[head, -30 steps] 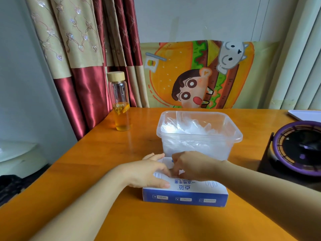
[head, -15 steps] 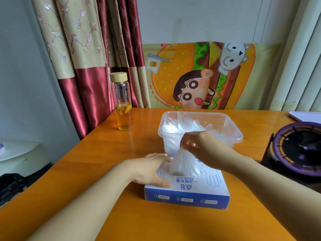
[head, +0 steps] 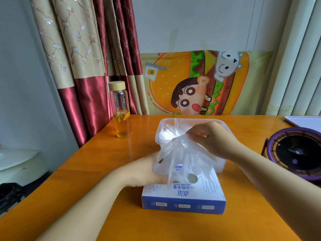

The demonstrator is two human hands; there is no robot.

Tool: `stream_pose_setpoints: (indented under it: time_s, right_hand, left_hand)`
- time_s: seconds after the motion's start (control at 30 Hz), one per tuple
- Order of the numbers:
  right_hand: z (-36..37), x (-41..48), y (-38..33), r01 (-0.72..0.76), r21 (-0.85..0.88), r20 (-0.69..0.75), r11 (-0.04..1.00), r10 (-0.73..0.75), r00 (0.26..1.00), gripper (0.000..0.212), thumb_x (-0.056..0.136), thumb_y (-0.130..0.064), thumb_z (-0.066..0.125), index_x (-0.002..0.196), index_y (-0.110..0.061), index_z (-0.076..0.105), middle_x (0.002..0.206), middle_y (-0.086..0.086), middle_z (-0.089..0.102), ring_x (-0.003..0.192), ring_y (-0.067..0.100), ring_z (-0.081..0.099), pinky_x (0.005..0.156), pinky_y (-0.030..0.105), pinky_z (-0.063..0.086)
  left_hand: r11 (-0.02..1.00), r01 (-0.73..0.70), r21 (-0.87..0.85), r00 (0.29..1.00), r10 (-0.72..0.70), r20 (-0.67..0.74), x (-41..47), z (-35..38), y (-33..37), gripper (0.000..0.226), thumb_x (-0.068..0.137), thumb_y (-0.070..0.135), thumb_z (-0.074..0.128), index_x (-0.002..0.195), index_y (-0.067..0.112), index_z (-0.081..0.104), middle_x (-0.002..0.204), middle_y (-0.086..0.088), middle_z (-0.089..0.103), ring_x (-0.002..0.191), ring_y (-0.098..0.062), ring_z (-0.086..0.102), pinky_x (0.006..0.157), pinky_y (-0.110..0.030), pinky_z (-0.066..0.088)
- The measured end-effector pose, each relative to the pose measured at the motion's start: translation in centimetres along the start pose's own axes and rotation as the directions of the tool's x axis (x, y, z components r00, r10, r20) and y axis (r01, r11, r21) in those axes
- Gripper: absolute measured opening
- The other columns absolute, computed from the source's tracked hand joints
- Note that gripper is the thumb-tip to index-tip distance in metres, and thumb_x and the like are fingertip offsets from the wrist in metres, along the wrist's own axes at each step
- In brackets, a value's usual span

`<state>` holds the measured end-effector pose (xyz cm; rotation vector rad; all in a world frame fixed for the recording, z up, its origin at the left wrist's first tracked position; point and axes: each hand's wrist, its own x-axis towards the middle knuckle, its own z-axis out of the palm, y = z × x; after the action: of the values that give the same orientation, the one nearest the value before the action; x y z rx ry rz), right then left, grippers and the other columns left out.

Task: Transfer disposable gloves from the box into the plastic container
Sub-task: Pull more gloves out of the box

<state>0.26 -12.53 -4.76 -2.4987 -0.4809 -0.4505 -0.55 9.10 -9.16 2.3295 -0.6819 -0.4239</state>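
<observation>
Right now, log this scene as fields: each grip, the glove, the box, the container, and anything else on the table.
right grip: pinches the top of the glove above the box
left grip: rests on the box's left edge
glove: clear, hanging over the box's opening
box: blue, flat on the table
container: clear, lidless, behind the box, gloves inside
bottle: upright, far left

I see an orange wooden table (head: pixel 86 171) carrying the blue glove box (head: pixel 184 199) nearest me, the clear plastic container (head: pixel 166 120) just behind it, a glass bottle (head: pixel 121 119) far left, and a purple-rimmed round device (head: pixel 295 153) at right.
</observation>
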Motion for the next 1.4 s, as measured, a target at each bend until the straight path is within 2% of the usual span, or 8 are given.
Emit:
stream_pose_setpoints:
  time_s: [0.17, 0.27, 0.37, 0.5, 0.67, 0.97, 1.2, 1.4]
  right_hand:
    - [1.2, -0.7, 1.2, -0.151, 0.171, 0.035, 0.974, 0.147, 0.989, 0.019, 0.091, -0.018, 0.060, 0.104, -0.012, 0.073, 0.089, -0.006, 0.071, 0.078, 0.006, 0.064, 0.072, 0.014, 0.050]
    - [1.6, -1.1, 1.4, -0.261, 0.311, 0.065, 0.914, 0.254, 0.965, 0.017, 0.092, -0.024, 0.059, 0.091, -0.018, 0.075, 0.081, 0.007, 0.071, 0.069, 0.011, 0.059, 0.062, 0.019, 0.046]
    - [1.9, -1.6, 1.3, -0.334, 0.486, 0.118, 0.808, 0.317, 0.941, 0.023, 0.095, -0.024, 0.055, 0.082, -0.019, 0.073, 0.084, 0.016, 0.070, 0.066, 0.009, 0.059, 0.063, 0.020, 0.046]
    - [2.4, -2.7, 1.1, -0.356, 0.676, 0.245, 0.645, 0.258, 0.934, 0.023, 0.095, -0.007, 0.050, 0.088, -0.004, 0.072, 0.083, 0.019, 0.070, 0.072, 0.026, 0.063, 0.069, 0.041, 0.053]
    - [2.8, -3.7, 1.2, -0.333, 0.787, 0.230, 0.519, 0.254, 0.939, 0.029, 0.095, 0.002, 0.045, 0.092, -0.006, 0.072, 0.085, 0.016, 0.071, 0.074, 0.026, 0.063, 0.069, 0.032, 0.052]
    - [1.5, -3.5, 3.4, -0.150, 0.886, -0.137, 0.438, 0.558, 0.818, 0.028, 0.100, -0.020, 0.045, 0.090, -0.013, 0.070, 0.073, 0.005, 0.062, 0.063, 0.016, 0.050, 0.062, 0.027, 0.040]
    - [0.6, -3.6, 3.4, -0.112, 0.921, -0.133, 0.372, 0.573, 0.809, 0.029, 0.100, -0.019, 0.045, 0.082, -0.016, 0.069, 0.082, 0.010, 0.063, 0.077, 0.023, 0.050, 0.065, 0.026, 0.042]
    - [0.7, -3.7, 3.4, -0.138, 0.922, -0.103, 0.362, 0.572, 0.814, 0.026, 0.099, -0.020, 0.047, 0.086, -0.017, 0.069, 0.081, 0.005, 0.068, 0.076, 0.018, 0.057, 0.065, 0.025, 0.044]
  left_hand:
    - [0.999, 0.005, -0.049, 0.869, -0.028, -0.494, -0.3, -0.2, 1.0, 0.085, 0.073, 0.051, 0.073, 0.143, 0.036, 0.027, 0.141, 0.019, 0.034, 0.131, -0.002, 0.033, 0.102, -0.021, 0.034]
    - [0.945, -0.117, 0.305, 0.634, 0.308, -0.709, -0.4, 0.9, 2.1, 0.065, 0.078, 0.049, 0.072, 0.132, 0.026, 0.044, 0.129, 0.010, 0.043, 0.121, -0.009, 0.044, 0.093, -0.012, 0.036]
    - [0.803, -0.167, 0.572, 0.497, 0.570, -0.654, 0.3, 1.9, 2.4, 0.049, 0.082, 0.050, 0.062, 0.121, 0.025, 0.048, 0.118, 0.008, 0.045, 0.109, -0.013, 0.048, 0.092, -0.021, 0.041]
    - [0.768, -0.170, 0.618, 0.586, 0.583, -0.563, 2.0, 2.9, 2.8, 0.055, 0.080, 0.038, 0.072, 0.128, 0.025, 0.046, 0.122, 0.005, 0.047, 0.106, -0.013, 0.052, 0.090, -0.018, 0.041]
    - [0.879, -0.201, 0.432, 0.707, 0.435, -0.557, 2.6, 3.3, 3.2, 0.052, 0.086, 0.003, 0.067, 0.132, 0.023, 0.051, 0.125, 0.006, 0.055, 0.104, -0.004, 0.055, 0.079, 0.008, 0.033]
    - [0.643, -0.125, 0.755, 0.922, 0.357, -0.151, 2.3, 3.9, 1.9, 0.045, 0.090, 0.001, 0.057, 0.126, 0.028, 0.056, 0.129, 0.010, 0.051, 0.120, -0.014, 0.039, 0.100, -0.021, 0.025]
    - [0.886, 0.005, 0.464, 1.000, 0.005, -0.022, 2.8, 4.9, 2.8, 0.026, 0.099, 0.033, 0.033, 0.101, 0.024, 0.057, 0.094, 0.005, 0.061, 0.081, -0.012, 0.055, 0.065, -0.023, 0.040]
    - [0.713, -0.013, 0.701, 1.000, 0.014, 0.005, 2.6, 5.8, 4.0, 0.044, 0.099, 0.039, 0.025, 0.123, 0.017, 0.055, 0.127, 0.001, 0.038, 0.114, -0.015, 0.033, 0.104, -0.033, 0.030]
